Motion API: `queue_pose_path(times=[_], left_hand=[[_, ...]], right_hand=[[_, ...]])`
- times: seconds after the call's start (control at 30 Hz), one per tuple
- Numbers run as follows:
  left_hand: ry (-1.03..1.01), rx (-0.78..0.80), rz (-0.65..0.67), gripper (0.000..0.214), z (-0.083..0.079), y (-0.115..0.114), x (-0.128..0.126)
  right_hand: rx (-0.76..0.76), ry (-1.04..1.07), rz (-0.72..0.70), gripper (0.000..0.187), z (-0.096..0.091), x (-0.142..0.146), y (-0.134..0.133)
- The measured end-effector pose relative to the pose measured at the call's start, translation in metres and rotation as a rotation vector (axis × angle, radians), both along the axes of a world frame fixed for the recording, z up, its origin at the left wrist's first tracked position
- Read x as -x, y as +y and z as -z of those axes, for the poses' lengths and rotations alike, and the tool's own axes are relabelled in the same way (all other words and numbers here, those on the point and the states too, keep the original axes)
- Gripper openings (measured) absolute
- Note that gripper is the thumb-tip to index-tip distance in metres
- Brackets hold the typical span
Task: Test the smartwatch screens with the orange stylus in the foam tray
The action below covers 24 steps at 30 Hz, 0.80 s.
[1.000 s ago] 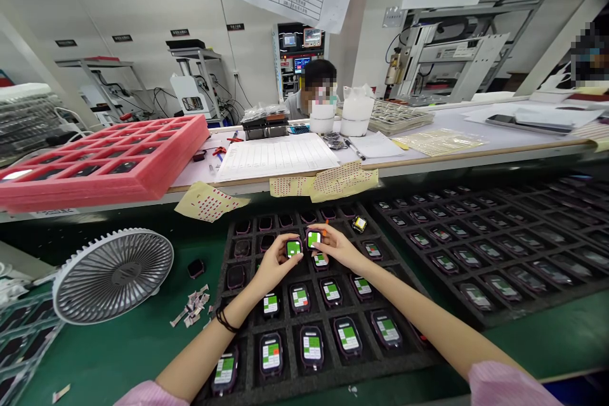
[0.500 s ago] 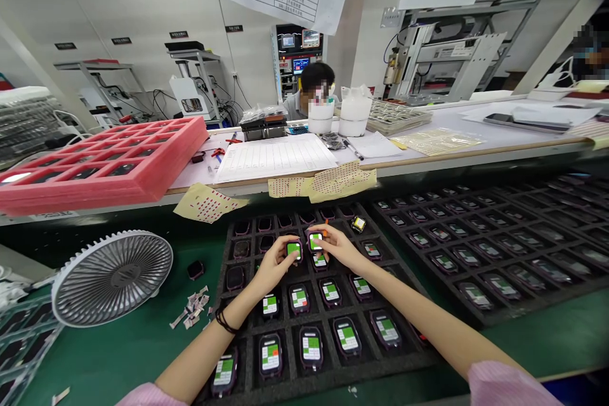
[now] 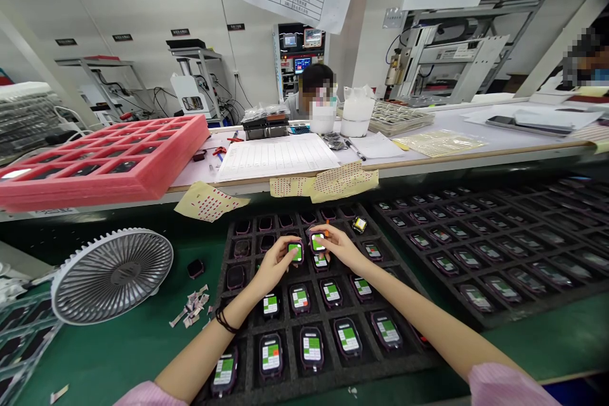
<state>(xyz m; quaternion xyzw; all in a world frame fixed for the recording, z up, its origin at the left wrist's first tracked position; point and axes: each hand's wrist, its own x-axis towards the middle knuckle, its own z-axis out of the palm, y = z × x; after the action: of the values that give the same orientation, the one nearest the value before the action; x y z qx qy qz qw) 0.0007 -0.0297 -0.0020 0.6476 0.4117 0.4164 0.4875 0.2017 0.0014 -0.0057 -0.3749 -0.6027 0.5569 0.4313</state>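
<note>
Smartwatches [image 3: 295, 252]: I read rows in a black foam tray [image 3: 247, 323], on green bench matting [image 3: 118, 355].
Left hand [image 3: 273, 269]: fingers grasping one watch.
Right hand [image 3: 341, 247]: fingers grasping the next, just right.
Room: pink foam tray [image 3: 95, 168], far left.

A white desk fan [image 3: 111, 276] sits on the green surface [image 3: 109, 361]; beyond, on the pale upper surface [image 3: 451, 117], lie a pink foam tray [image 3: 102, 162], a ruled paper form [image 3: 276, 158] and dotted sticker sheets [image 3: 207, 201], with a seated co-worker [image 3: 309, 101] behind
</note>
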Motion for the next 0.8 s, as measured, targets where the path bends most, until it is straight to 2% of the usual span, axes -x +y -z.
queue_pose_path(times=[0.27, 0.53, 0.8], left_hand=[[0.015, -0.019, -0.032, 0.038, -0.003, 0.000, 0.001], [-0.087, -0.009, 0.008, 0.051, 0.007, 0.003, 0.000], [-0.031, -0.034, -0.055, 0.044, 0.000, -0.001, -0.001]], right_hand=[[0.017, 0.025, 0.015, 0.029, 0.001, -0.001, 0.001], [-0.009, 0.084, -0.027, 0.043, 0.012, -0.001, 0.006], [-0.002, 0.116, -0.102, 0.048, 0.010, 0.001, 0.004]])
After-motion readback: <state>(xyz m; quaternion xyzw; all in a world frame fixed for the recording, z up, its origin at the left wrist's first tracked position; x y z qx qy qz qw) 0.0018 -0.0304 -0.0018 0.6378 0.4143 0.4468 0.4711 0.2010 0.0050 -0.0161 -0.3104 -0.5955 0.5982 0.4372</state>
